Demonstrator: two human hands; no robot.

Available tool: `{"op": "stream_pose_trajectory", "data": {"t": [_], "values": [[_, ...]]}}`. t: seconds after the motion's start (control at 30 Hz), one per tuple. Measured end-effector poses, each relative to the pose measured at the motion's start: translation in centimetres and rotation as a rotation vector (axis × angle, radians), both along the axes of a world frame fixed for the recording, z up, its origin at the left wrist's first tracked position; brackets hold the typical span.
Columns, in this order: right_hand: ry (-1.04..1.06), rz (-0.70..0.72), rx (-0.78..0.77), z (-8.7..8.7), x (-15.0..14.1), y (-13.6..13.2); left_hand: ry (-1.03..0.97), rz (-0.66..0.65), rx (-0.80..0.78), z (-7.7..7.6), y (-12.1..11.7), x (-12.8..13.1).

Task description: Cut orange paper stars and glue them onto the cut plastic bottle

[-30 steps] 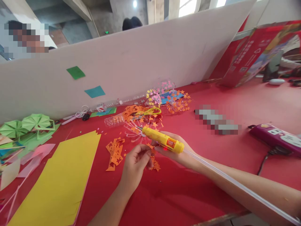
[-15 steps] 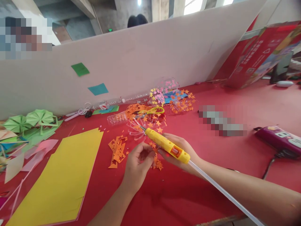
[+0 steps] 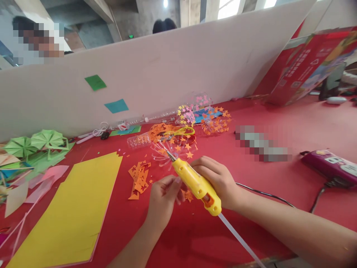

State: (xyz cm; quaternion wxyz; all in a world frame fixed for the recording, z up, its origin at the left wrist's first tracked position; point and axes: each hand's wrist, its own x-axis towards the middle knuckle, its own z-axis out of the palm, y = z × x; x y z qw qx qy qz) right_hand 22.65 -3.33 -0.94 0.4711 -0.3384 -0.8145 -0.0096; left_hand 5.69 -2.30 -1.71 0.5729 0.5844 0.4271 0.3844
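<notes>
My right hand [image 3: 219, 180] is wrapped round a yellow hot glue gun [image 3: 192, 180], whose metal tip points away and to the left. A long clear glue stick [image 3: 240, 238] sticks out of its rear. Close beside the gun, my left hand [image 3: 161, 199] has its fingers drawn together; what they hold, if anything, is hidden. Just beyond the tip lies a cut clear plastic bottle [image 3: 163, 158] with splayed strips and orange stars on some of them. Loose orange paper stars [image 3: 189, 195] lie partly hidden behind the gun and my left hand.
Punched orange paper scraps [image 3: 138, 180] and yellow sheets [image 3: 75, 208] lie left on the red table [image 3: 264, 123]. Yellow-handled scissors [image 3: 186, 131] and more star-covered bottle pieces [image 3: 216, 121] are behind. A purple corded tool [image 3: 331, 162] lies right. A white partition [image 3: 156, 74] stands at the back.
The glue gun's rear has swung down and toward me, so it points more steeply away. My right hand's grip has turned with it, and my left fingers have closed in beside the gun.
</notes>
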Motion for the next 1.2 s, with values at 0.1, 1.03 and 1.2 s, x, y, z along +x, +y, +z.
{"op": "stream_pose_trajectory", "data": {"t": [0.1,1.03,1.2], "values": [[-0.058,0.021,0.005,-0.2,0.0,0.1,-0.067,-0.015,0.0,0.0,-0.1,0.2],[0.206,0.078,-0.302,-1.2,-0.4,0.4,0.093,-0.017,0.246,-0.3,-0.6,-0.1],[0.193,0.076,-0.292,-0.2,-0.3,0.2,0.058,0.039,0.29,0.1,0.1,-0.5]]}}
